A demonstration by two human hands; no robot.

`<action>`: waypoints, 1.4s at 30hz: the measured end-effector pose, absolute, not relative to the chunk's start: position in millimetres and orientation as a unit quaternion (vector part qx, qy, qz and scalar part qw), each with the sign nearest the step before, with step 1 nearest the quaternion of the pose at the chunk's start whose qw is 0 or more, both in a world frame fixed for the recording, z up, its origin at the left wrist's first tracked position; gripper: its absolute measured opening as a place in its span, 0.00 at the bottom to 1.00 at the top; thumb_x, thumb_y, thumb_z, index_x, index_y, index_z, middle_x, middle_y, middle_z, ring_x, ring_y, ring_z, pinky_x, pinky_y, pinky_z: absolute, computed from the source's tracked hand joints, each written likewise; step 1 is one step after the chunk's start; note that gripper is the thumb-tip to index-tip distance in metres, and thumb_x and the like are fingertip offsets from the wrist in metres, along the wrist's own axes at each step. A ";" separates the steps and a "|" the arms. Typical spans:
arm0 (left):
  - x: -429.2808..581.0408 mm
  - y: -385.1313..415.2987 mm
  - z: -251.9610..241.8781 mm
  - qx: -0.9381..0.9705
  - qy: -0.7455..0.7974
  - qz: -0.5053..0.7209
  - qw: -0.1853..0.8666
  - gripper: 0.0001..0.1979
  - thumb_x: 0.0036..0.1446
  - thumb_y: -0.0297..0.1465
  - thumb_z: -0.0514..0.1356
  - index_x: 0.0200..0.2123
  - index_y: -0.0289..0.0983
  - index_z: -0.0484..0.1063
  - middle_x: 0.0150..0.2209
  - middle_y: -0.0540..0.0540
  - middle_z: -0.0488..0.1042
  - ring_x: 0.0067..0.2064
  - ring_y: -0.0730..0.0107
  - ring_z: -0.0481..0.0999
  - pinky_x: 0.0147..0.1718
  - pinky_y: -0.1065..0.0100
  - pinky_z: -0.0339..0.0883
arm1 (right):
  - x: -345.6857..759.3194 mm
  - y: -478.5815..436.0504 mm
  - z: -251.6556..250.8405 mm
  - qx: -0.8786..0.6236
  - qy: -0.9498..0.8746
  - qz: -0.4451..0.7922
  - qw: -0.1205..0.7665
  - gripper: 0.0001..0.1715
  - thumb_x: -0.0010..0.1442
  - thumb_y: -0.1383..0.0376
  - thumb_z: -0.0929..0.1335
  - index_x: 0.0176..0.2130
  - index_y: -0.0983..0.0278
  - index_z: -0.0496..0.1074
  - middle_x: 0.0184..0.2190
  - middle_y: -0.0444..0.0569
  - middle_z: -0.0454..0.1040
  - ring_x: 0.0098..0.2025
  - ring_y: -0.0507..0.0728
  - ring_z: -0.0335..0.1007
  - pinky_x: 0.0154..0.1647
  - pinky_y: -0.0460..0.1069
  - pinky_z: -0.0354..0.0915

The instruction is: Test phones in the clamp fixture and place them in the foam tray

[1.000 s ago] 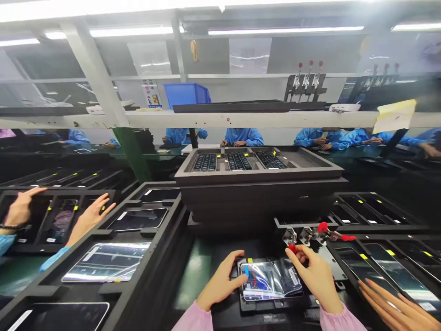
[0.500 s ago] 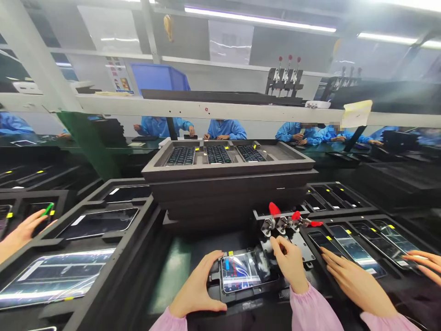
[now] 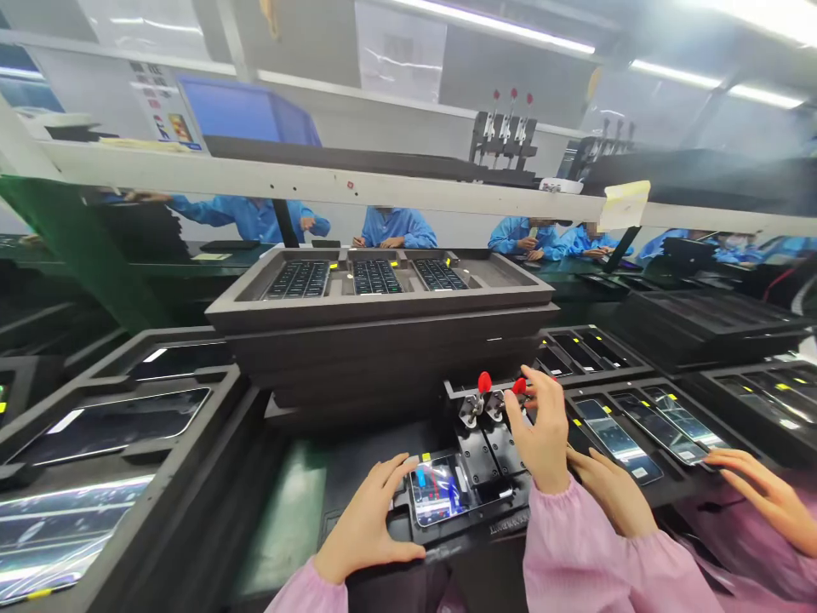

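Left hand (image 3: 367, 529) is laid open and flat on the near-left edge of the black fixture (image 3: 476, 528). Its fingertips just touch the left end of the shiny panel (image 3: 439, 495) seated in that fixture, with film and a blue tab showing on top. Right hand (image 3: 544, 430) is curled up at the far side of the fixture, fingers closed round a red-capped clamp lever (image 3: 518, 386). A second lever (image 3: 484, 380) is stood upright just to the left of it, untouched.

What could go wrong, as a guess only: if that lever is thrown while the panel sits a bit crooked, an edge could be pinched or cracked, and the loose film could get trapped under the clamp. The left fingertips are parked close to the clamp side too, so a nip can't be ruled out. A co-worker's hand (image 3: 613, 489) is squeezed in right beside the right wrist, so the fixture could easily get bumped and shoved.

Containers:
- A stack of grey trays (image 3: 383, 319) is sat at the far middle, with three dark gridded panels (image 3: 375, 277) laid side by side in the top one.
- The left tray (image 3: 157, 449) is filled with big glossy screens (image 3: 111, 424), one per pocket.
- The right tray (image 3: 613, 390) is loaded with slimmer screens (image 3: 616, 438) with yellow tabs, one per slot.
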State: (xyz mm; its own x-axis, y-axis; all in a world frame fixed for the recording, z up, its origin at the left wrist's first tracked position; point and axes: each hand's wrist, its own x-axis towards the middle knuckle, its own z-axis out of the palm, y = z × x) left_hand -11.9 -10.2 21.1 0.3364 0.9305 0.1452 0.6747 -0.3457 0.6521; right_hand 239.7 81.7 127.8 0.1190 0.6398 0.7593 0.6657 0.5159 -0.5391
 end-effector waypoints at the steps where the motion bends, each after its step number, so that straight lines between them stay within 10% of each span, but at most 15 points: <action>1: -6.7 -8.3 22.3 0.782 0.514 0.254 0.244 0.48 0.35 0.44 0.69 0.59 0.46 0.51 0.61 0.42 0.55 0.60 0.50 0.56 0.59 0.48 0.49 | 242.4 82.2 131.7 -0.493 -0.680 -0.006 0.543 0.21 0.58 0.62 0.65 0.51 0.63 0.64 0.44 0.52 0.68 0.39 0.54 0.66 0.36 0.50 0.66; 7: 2.1 -6.6 25.5 0.776 0.525 0.242 0.252 0.48 0.34 0.35 0.69 0.59 0.47 0.52 0.62 0.43 0.51 0.60 0.49 0.55 0.58 0.52 0.53 | 255.1 55.2 102.2 -0.467 -0.669 -0.084 0.572 0.05 0.57 0.68 0.66 0.31 0.63 0.72 0.39 0.48 0.73 0.44 0.57 0.67 0.47 0.55 0.63; 14: -2.1 -9.3 18.4 0.784 0.524 0.228 0.243 0.41 0.37 0.34 0.67 0.57 0.47 0.57 0.64 0.43 0.46 0.62 0.47 0.52 0.58 0.52 0.53 | 251.4 42.5 44.5 -0.576 -0.672 -0.119 0.450 0.15 0.62 0.58 0.61 0.43 0.55 0.74 0.55 0.51 0.62 0.53 0.65 0.59 0.49 0.63 0.56; 22: -2.7 -9.5 14.4 0.771 0.532 0.232 0.261 0.49 0.41 0.33 0.66 0.63 0.48 0.41 0.65 0.45 0.44 0.63 0.52 0.49 0.60 0.53 0.49 | 251.8 64.0 61.6 -0.585 -0.642 0.045 0.493 0.19 0.60 0.52 0.60 0.37 0.64 0.70 0.28 0.49 0.72 0.31 0.55 0.69 0.32 0.49 0.64; 27: -3.9 -5.7 7.2 0.773 0.536 0.228 0.251 0.49 0.41 0.31 0.65 0.63 0.47 0.40 0.65 0.45 0.44 0.63 0.50 0.49 0.60 0.51 0.50 | 332.2 63.8 71.2 -0.635 -0.603 0.012 0.482 0.28 0.65 0.52 0.48 0.29 0.59 0.67 0.10 0.38 0.53 0.14 0.51 0.54 0.16 0.45 0.50; 42: -6.7 -3.4 -3.5 0.792 0.520 0.240 0.209 0.48 0.41 0.34 0.65 0.63 0.45 0.42 0.64 0.44 0.49 0.62 0.49 0.53 0.59 0.52 0.53 | 413.0 92.5 73.4 -0.623 -0.645 -0.046 0.441 0.28 0.62 0.47 0.51 0.22 0.57 0.63 0.10 0.39 0.54 0.19 0.54 0.63 0.18 0.47 0.59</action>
State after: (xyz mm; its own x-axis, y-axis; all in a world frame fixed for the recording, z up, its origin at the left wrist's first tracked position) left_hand -6.7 -3.4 -3.5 0.3429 0.9250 0.1636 0.7242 -0.3713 0.5811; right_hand 413.0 92.5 73.4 0.1640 0.7623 0.6261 0.8440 0.2201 -0.4891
